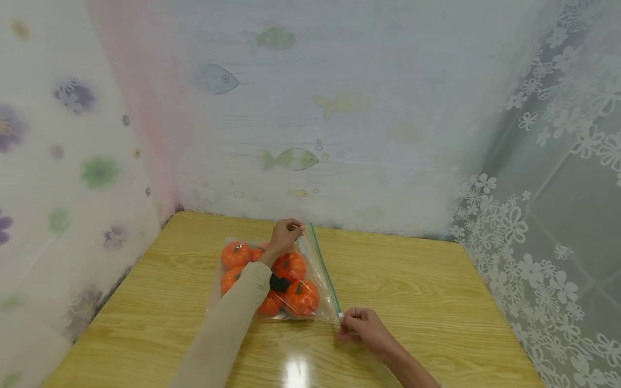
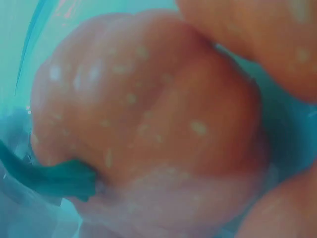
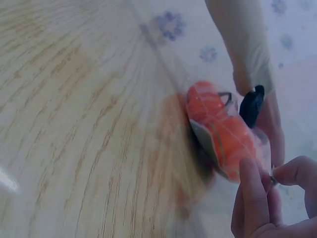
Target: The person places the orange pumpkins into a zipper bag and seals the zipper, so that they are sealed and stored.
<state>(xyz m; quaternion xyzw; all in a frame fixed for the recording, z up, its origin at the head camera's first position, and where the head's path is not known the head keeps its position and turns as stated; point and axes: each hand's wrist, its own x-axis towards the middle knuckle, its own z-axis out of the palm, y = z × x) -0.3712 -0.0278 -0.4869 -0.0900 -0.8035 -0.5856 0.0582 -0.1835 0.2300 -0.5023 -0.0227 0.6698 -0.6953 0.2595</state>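
A clear zip bag (image 1: 317, 269) with a green seal strip lies on the table, holding several small orange pumpkins (image 1: 302, 297) with green stems. At the far end of the seal, my left hand (image 1: 286, 235) pinches the bag's edge, its forearm crossing over the pumpkins. My right hand (image 1: 364, 330) pinches the near end of the seal at a small white slider (image 1: 340, 316). In the right wrist view, the thumb and fingers (image 3: 253, 196) meet at the bag's corner. One pumpkin (image 2: 148, 114) seen through plastic fills the left wrist view, which does not show the left fingers.
The wooden table (image 1: 412, 285) reaches back to a curtain (image 1: 339, 108) printed with fish. A flowered sheet (image 1: 73, 161) hangs at the left, and a lace-patterned sheet (image 1: 548, 215) at the right. A dark wrist camera (image 1: 278, 282) sits on the left wrist.
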